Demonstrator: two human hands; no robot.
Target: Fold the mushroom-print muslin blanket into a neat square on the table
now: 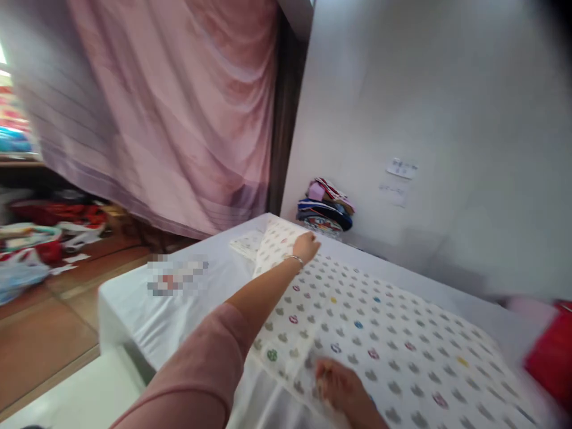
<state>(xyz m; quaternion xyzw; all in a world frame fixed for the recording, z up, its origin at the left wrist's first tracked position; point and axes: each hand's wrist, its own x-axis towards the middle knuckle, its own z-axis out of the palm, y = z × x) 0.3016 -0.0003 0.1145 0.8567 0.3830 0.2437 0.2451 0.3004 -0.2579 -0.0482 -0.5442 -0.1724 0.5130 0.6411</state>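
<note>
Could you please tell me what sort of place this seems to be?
Probably a small textile workroom, or perhaps a room at home. A patterned cloth lies spread on a white-covered table, and a colourful pile of what look like fabrics sits near the wall.

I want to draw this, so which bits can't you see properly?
All in the head view:
Right hand: blur hides whether its fingers grip the patterned cloth.
Left hand: its own back hides most of the fingers.
Wall papers: writing too small and blurred.
Thing on the white sheet: covered by blocky pixels.
Red thing: cut off by the right edge.
</note>
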